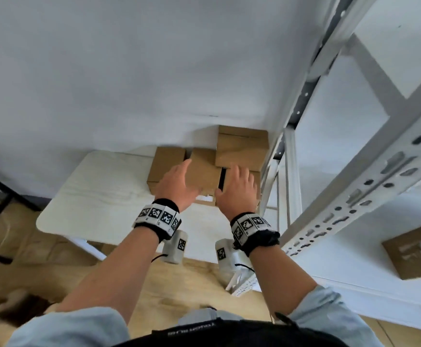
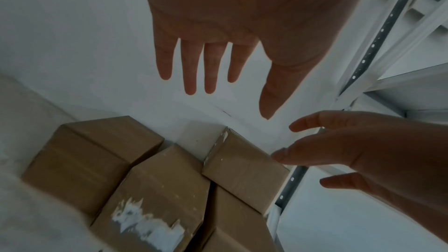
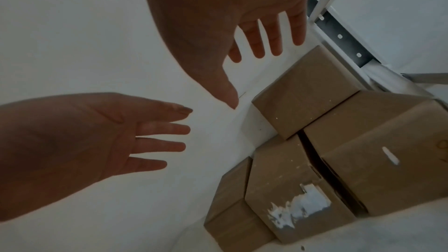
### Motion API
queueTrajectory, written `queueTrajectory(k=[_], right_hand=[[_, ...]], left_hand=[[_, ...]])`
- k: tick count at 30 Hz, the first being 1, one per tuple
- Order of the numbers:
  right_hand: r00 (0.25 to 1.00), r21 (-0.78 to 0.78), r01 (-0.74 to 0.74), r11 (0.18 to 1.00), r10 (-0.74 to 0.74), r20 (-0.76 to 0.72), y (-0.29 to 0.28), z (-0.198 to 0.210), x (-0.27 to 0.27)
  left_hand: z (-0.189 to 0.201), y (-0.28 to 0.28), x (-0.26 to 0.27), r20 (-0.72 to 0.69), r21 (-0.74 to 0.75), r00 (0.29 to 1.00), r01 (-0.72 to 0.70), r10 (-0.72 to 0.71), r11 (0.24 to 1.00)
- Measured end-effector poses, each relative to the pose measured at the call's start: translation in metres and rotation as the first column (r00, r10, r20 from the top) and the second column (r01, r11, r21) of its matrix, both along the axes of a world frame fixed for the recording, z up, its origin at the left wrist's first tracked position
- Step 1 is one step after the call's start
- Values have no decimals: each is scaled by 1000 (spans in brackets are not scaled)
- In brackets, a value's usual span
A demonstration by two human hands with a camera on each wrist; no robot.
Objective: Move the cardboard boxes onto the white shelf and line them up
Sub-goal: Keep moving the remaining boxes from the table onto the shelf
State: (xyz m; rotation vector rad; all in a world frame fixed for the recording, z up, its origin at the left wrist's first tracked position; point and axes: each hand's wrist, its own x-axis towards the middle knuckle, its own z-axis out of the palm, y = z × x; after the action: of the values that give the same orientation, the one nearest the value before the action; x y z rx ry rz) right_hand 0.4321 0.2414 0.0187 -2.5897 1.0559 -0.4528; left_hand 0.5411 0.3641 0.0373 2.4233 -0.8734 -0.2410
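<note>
Both bare forearms reach forward, side by side, each wrist wrapped in a black band (image 1: 157,219) with square printed markers. The left hand (image 1: 176,182) is spread, fingers straight and slightly apart, thumb angled toward the right hand (image 1: 238,187). The right hand is likewise spread, fingers loosely extended, palm facing down. Neither hand holds anything.

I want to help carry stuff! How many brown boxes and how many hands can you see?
Brown boxes: 5
Hands: 2
Total: 7
</note>
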Motion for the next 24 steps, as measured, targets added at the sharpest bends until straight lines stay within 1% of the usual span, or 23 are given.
queueTrajectory(k=[4, 7, 8, 11, 14, 16, 18, 21, 24], right_hand=[[996, 38, 90, 995, -90, 3, -29, -6, 32], [980, 59, 191, 980, -194, 49, -56, -8, 53], [971, 75, 234, 969, -237, 43, -67, -8, 59], [932, 102, 363, 926, -362, -26, -104, -4, 77], [902, 118, 431, 894, -422, -97, -130, -10, 91], [887, 138, 454, 880, -432, -162, -139, -16, 100], [878, 174, 470, 866, -437, -194, -142, -24, 107], [865, 223, 502, 836, -481, -143, -139, -31, 111], [836, 223, 547, 807, -539, -102, -130, -30, 112]], left_hand=[[2, -36, 37, -12, -6, 999, 53, -53, 999], [-7, -65, 64, -8, -10, 991, 131, -131, 991], [-10, -76, 73, -19, -1, 986, 164, -164, 986], [-17, -109, 98, -55, 30, 963, 266, -265, 963], [-28, -139, 120, -95, 76, 922, 383, -375, 921], [-37, -154, 133, -137, 109, 896, 438, -423, 892], [-45, -165, 141, -179, 117, 873, 477, -454, 871], [-55, -173, 148, -201, 90, 842, 525, -501, 846], [-61, -173, 152, -172, 95, 826, 556, -536, 826]])
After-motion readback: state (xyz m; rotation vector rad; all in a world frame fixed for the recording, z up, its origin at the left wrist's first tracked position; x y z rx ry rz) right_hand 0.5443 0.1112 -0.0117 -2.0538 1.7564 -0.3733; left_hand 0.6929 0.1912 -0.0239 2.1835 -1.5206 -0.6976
